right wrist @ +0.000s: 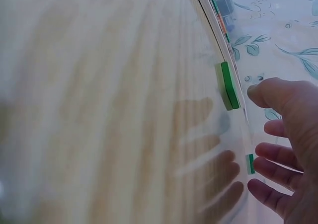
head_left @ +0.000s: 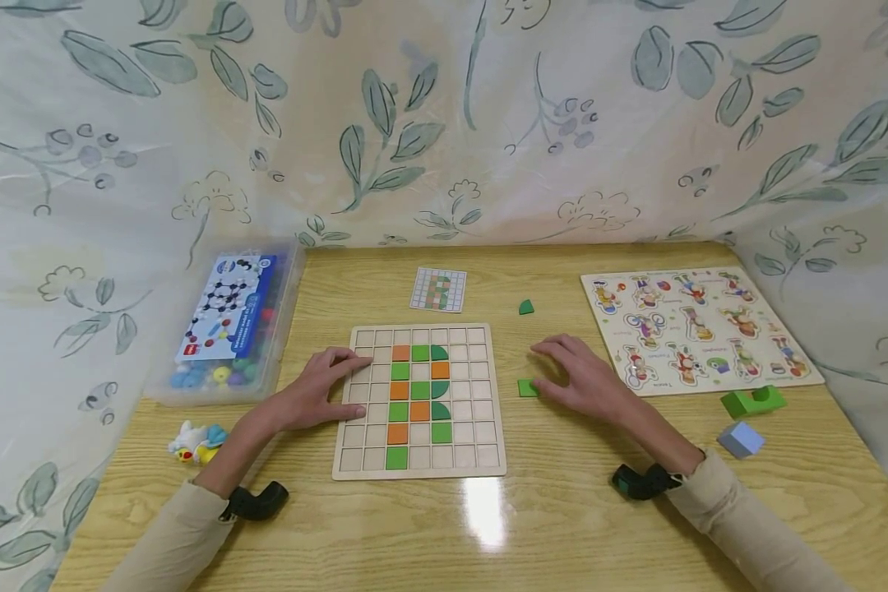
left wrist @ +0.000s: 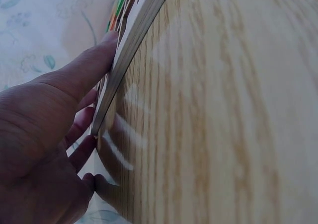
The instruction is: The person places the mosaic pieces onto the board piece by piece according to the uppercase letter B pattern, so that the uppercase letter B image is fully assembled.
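A wooden grid board (head_left: pixel 474 452) lies in the middle of the table, holding orange squares, green squares and darker green quarter-round tiles in several rows. My left hand (head_left: pixel 312 393) rests at its left side, thumb and fingertips over the rim; the left wrist view shows the thumb (left wrist: pixel 92 65) along the board's edge. To the right of the board is a loose green square tile (head_left: pixel 527 388). Over that tile hovers my right hand (head_left: pixel 580 380), fingers spread and relaxed, thumb tip right beside it. Farther back sits a dark green quarter-round tile (head_left: pixel 526 307).
Behind the board lies a pattern card (head_left: pixel 451 279). A clear box (head_left: pixel 287 329) of molecular model parts stands left, with a small toy figure (head_left: pixel 196 444) in front. On the right are a picture puzzle board (head_left: pixel 666 321), a green arch block (head_left: pixel 753 402) and a blue block (head_left: pixel 741 440).
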Motion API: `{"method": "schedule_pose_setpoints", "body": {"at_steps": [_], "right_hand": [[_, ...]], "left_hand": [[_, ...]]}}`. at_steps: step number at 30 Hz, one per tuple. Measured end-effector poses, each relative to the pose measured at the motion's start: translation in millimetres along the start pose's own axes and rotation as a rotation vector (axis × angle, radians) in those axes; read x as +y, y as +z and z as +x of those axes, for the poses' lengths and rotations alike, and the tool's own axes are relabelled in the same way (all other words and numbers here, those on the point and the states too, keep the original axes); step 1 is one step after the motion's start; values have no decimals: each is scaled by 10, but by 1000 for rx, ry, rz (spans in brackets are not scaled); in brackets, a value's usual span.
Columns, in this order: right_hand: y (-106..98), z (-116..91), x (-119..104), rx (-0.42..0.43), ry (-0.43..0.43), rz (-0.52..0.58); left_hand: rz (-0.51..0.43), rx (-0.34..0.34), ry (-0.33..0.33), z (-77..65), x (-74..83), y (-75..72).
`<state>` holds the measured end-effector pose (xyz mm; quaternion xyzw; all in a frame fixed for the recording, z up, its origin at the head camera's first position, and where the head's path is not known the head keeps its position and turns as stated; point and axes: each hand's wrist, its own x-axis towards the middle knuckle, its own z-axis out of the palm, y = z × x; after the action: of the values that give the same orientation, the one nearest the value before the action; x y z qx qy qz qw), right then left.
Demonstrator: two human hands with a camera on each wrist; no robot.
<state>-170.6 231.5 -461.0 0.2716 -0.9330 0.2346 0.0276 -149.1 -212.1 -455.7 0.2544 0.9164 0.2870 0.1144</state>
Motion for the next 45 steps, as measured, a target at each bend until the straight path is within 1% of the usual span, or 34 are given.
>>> {"method": "schedule_pose_setpoints", "body": {"at_steps": [7, 13, 22, 26, 33, 41, 45], "right_hand": [[-18, 84, 34, 27, -22, -5], [-38, 178, 29, 54, 0, 17], [-70, 322, 15, 39, 27, 44], [-72, 394, 66, 30, 37, 62], [-65, 490, 165, 47, 26, 60], [-53, 580, 230, 19, 50, 55], [-41, 611, 256, 23, 40, 59]], "left_hand": [[-3, -4, -10, -2, 17, -12], [-10, -4, -11, -3, 15, -6], [-5, -5, -17, -1, -7, 11], [-9, -4, -18, -6, -13, 12], [-3, -2, -11, -4, -1, 2], [9, 0, -5, 0, 13, -4], [13, 0, 0, 0, 15, -3]]}}
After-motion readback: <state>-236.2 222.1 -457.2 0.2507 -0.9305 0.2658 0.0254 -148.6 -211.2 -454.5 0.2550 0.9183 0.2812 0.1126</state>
